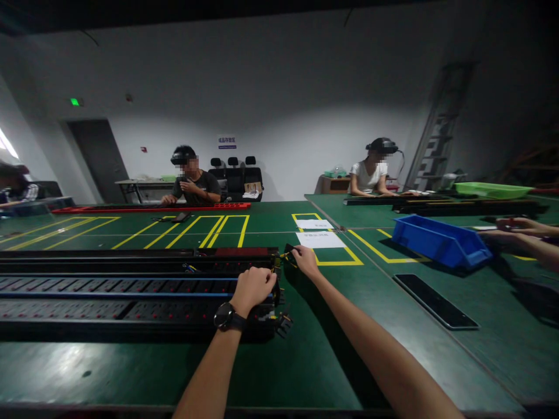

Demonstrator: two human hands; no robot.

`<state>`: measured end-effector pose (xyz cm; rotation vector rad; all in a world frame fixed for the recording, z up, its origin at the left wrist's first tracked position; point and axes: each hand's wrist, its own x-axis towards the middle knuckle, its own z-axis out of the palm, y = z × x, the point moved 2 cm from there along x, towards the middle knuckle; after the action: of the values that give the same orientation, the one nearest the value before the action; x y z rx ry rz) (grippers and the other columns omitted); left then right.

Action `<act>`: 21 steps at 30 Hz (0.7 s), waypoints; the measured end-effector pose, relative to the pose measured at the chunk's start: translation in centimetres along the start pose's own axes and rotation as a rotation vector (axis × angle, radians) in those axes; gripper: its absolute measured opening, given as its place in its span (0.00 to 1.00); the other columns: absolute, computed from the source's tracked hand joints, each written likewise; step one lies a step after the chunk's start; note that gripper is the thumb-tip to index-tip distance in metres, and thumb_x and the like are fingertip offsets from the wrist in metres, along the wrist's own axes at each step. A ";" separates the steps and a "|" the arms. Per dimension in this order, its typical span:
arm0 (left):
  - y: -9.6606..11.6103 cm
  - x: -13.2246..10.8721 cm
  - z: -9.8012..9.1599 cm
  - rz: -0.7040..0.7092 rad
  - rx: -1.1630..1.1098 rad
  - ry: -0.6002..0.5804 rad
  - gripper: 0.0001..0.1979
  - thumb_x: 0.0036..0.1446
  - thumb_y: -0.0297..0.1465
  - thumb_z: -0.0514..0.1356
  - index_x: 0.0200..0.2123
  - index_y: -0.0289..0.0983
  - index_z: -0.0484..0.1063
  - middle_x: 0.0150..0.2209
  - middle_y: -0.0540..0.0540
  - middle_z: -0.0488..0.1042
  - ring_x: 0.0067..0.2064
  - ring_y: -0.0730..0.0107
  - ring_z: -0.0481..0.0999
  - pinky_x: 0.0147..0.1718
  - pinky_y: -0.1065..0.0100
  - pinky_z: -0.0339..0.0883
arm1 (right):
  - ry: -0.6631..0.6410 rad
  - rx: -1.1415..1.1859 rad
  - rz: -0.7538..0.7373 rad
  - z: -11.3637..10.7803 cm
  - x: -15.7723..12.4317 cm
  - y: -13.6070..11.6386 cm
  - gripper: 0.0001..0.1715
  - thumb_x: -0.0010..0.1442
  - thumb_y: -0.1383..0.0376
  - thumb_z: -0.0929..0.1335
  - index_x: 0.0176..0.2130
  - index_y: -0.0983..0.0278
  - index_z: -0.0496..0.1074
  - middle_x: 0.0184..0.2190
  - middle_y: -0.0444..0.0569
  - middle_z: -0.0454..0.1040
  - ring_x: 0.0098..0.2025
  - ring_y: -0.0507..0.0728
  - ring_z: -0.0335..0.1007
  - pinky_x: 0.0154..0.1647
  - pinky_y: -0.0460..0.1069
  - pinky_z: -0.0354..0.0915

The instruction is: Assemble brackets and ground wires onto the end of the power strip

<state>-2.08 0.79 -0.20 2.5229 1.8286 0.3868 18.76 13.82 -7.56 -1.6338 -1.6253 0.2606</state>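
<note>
Several long black power strips [131,291] lie side by side across the green table [305,361], their right ends in front of me. My left hand [253,288], with a black watch on the wrist, is closed in a fist on the end of a middle strip. My right hand [304,259] is pinched on a small dark part with yellow wire [287,254] at the right end of the farthest strip.
A blue plastic bin [441,241] and a flat black panel [434,299] lie to the right. White paper sheets [320,239] sit inside yellow floor-tape boxes. Another person's hands [519,230] reach in at the right edge. Two seated people [192,183] work at far tables, one with a green tray [491,189].
</note>
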 end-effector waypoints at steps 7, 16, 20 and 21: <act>0.0 0.0 0.0 -0.005 -0.004 -0.001 0.23 0.68 0.43 0.47 0.35 0.42 0.79 0.37 0.42 0.82 0.42 0.59 0.81 0.41 0.65 0.69 | -0.042 0.038 -0.001 -0.1 -0.1 -0.3 0.20 0.65 0.62 0.63 0.46 0.64 0.81 0.44 0.53 0.82 0.44 0.59 0.76 0.43 0.46 0.65; 0.2 0.0 -0.2 -0.011 -0.005 -0.020 0.23 0.68 0.43 0.47 0.37 0.42 0.80 0.38 0.42 0.82 0.43 0.59 0.81 0.43 0.65 0.68 | -0.014 0.119 -0.020 0.9 -0.3 -0.6 0.19 0.67 0.62 0.63 0.47 0.63 0.80 0.44 0.50 0.82 0.44 0.57 0.77 0.44 0.46 0.65; 0.2 0.0 -0.4 -0.009 -0.005 -0.022 0.23 0.69 0.43 0.47 0.36 0.41 0.79 0.38 0.42 0.82 0.43 0.57 0.81 0.41 0.65 0.68 | 0.052 0.085 0.000 0.5 -0.4 -0.7 0.19 0.67 0.61 0.62 0.47 0.62 0.80 0.45 0.51 0.82 0.45 0.58 0.77 0.46 0.47 0.66; 0.2 -0.1 -0.4 -0.012 -0.005 -0.023 0.23 0.69 0.43 0.47 0.36 0.41 0.79 0.38 0.42 0.82 0.43 0.57 0.81 0.41 0.65 0.68 | 0.054 0.081 -0.007 0.4 -0.5 -0.7 0.19 0.67 0.61 0.62 0.47 0.62 0.80 0.44 0.51 0.82 0.45 0.58 0.77 0.46 0.47 0.66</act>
<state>-1.97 0.59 0.22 2.5010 1.8318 0.3601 17.86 13.45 -7.54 -1.5608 -1.5602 0.2721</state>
